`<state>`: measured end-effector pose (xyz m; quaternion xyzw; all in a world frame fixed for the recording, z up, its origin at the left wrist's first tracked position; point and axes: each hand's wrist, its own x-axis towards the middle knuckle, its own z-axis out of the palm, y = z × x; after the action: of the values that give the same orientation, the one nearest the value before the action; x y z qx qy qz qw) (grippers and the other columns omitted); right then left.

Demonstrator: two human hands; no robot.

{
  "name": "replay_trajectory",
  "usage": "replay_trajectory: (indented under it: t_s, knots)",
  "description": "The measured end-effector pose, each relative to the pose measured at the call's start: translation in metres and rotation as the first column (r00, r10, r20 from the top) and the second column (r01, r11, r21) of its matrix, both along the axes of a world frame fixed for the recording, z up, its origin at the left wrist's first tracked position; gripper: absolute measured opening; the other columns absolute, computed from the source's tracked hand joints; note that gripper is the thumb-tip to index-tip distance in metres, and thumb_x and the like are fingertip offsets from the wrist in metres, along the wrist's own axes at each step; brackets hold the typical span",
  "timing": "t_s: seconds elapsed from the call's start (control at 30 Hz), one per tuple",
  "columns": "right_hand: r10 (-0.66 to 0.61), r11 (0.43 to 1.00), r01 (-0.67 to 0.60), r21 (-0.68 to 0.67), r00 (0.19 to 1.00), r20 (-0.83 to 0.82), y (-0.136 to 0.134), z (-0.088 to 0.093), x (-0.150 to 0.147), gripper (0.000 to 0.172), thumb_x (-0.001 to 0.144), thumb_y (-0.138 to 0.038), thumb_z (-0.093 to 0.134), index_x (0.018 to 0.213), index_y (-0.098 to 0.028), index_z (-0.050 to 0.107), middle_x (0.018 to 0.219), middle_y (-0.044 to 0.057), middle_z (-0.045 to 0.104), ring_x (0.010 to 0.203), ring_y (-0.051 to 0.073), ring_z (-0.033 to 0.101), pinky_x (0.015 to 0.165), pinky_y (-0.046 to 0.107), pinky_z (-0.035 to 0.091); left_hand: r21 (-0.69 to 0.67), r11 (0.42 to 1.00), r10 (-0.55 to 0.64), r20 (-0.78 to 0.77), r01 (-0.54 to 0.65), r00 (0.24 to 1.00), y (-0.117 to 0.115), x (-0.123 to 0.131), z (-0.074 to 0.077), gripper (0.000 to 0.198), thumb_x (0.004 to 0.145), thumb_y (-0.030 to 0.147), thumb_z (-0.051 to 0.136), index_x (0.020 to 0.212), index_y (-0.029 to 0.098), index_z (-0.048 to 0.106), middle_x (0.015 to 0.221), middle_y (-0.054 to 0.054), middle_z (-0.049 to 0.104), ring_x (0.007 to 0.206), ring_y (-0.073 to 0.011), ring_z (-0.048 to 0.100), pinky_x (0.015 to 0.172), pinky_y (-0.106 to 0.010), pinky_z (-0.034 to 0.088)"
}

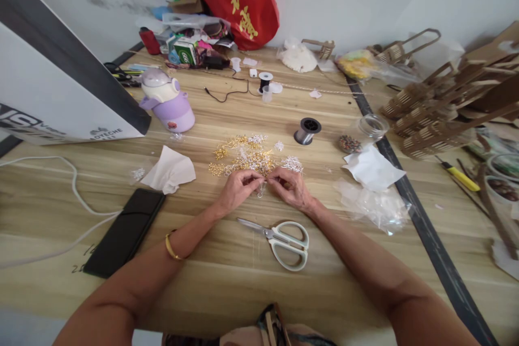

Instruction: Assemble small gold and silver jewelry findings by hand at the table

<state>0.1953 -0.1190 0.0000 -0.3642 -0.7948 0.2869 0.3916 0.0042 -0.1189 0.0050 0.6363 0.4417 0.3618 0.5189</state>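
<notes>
My left hand and my right hand meet at the middle of the table, fingertips pinched close together. Between them hangs a small silver ring-like piece, too fine to make out fully; which hand bears it is unclear. Just beyond my fingers lies a heap of gold and silver jewellery findings, with silver pins at its right side. Scissors with pale handles rest on the wood below my hands, blades pointing left. A spool of thin wire stands behind my right hand.
At left are a black phone, a crumpled tissue, a purple bottle and a big white box. To the right stand a jar of beads, paper, clear plastic bags and small woven baskets.
</notes>
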Motion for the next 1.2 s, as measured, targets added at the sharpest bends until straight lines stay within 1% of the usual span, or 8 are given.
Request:
replay_trajectory:
  t_s: [0.1,0.2,0.27,0.43,0.7,0.87,1.03,1.2]
  knots:
    - [0.008,1.000,-0.008,-0.001,1.000,0.006,0.000,0.000,0.000,0.014,0.090,-0.024,0.052,0.086,-0.017,0.062,0.073,0.003,0.062,0.062,0.013,0.053,0.056,0.025,0.040,-0.141,0.990,-0.002,0.106,0.017,0.994,0.001,0.000,0.003,0.022,0.080,0.033,0.063,0.080,0.011,0.065,0.061,-0.002,0.066,0.053,-0.0106,0.061,0.051,-0.019,0.049]
    - [0.020,1.000,-0.020,-0.002,1.000,0.013,-0.001,0.000,0.000,0.013,0.091,-0.024,0.051,0.085,-0.017,0.061,0.073,0.003,0.062,0.063,0.013,0.053,0.057,0.026,0.040,-0.208,0.978,0.020,0.169,0.016,0.985,0.001,0.001,0.007,0.025,0.079,0.036,0.065,0.077,0.011,0.063,0.062,-0.002,0.066,0.054,-0.0104,0.062,0.052,-0.019,0.050]
    - [0.026,1.000,-0.026,0.008,0.999,0.021,-0.001,0.000,0.001,0.013,0.091,-0.024,0.051,0.084,-0.017,0.060,0.073,0.003,0.062,0.064,0.013,0.054,0.058,0.026,0.040,-0.225,0.974,0.025,0.188,0.018,0.982,0.001,0.002,0.009,0.027,0.078,0.038,0.066,0.076,0.011,0.062,0.063,-0.002,0.066,0.054,-0.0104,0.063,0.053,-0.019,0.051]
    - [0.033,0.999,-0.034,0.018,0.999,0.024,-0.001,0.000,0.001,0.013,0.092,-0.023,0.049,0.085,-0.017,0.059,0.075,0.003,0.062,0.067,0.014,0.055,0.062,0.027,0.042,-0.210,0.977,0.009,0.186,0.031,0.982,0.001,0.002,0.009,0.030,0.078,0.040,0.066,0.073,0.011,0.060,0.062,-0.002,0.065,0.054,-0.0105,0.063,0.054,-0.020,0.052]
    - [0.023,1.000,-0.024,0.018,0.999,0.034,-0.002,0.000,0.002,0.014,0.092,-0.025,0.049,0.086,-0.018,0.059,0.074,0.003,0.061,0.068,0.015,0.054,0.062,0.027,0.042,-0.189,0.981,0.002,0.188,0.034,0.982,0.001,0.001,0.010,0.029,0.078,0.039,0.067,0.072,0.011,0.060,0.061,-0.002,0.065,0.055,-0.0100,0.062,0.055,-0.020,0.052]
    - [0.015,1.000,-0.015,0.001,0.999,0.039,-0.002,0.000,0.003,0.015,0.092,-0.027,0.048,0.085,-0.018,0.059,0.072,0.003,0.060,0.066,0.015,0.053,0.061,0.028,0.042,-0.167,0.985,0.001,0.188,0.031,0.982,0.003,0.000,0.004,0.027,0.077,0.037,0.068,0.074,0.011,0.061,0.061,-0.001,0.065,0.055,-0.0102,0.061,0.056,-0.021,0.053]
    - [-0.010,1.000,0.010,0.001,1.000,0.024,-0.002,-0.001,0.002,0.015,0.092,-0.027,0.048,0.084,-0.018,0.059,0.073,0.003,0.061,0.067,0.015,0.054,0.062,0.028,0.042,-0.121,0.990,-0.063,0.106,0.075,0.992,0.003,0.001,-0.004,0.019,0.076,0.029,0.067,0.073,0.011,0.062,0.060,-0.002,0.064,0.055,-0.0103,0.061,0.055,-0.021,0.051]
    - [-0.018,1.000,0.018,-0.004,1.000,0.016,-0.001,0.000,0.000,0.014,0.091,-0.027,0.050,0.084,-0.018,0.059,0.074,0.004,0.062,0.067,0.014,0.055,0.062,0.027,0.042,-0.076,0.992,-0.097,0.038,0.100,0.995,0.000,0.001,-0.004,0.012,0.078,0.022,0.063,0.075,0.010,0.062,0.062,-0.002,0.064,0.056,-0.0101,0.060,0.057,-0.021,0.050]
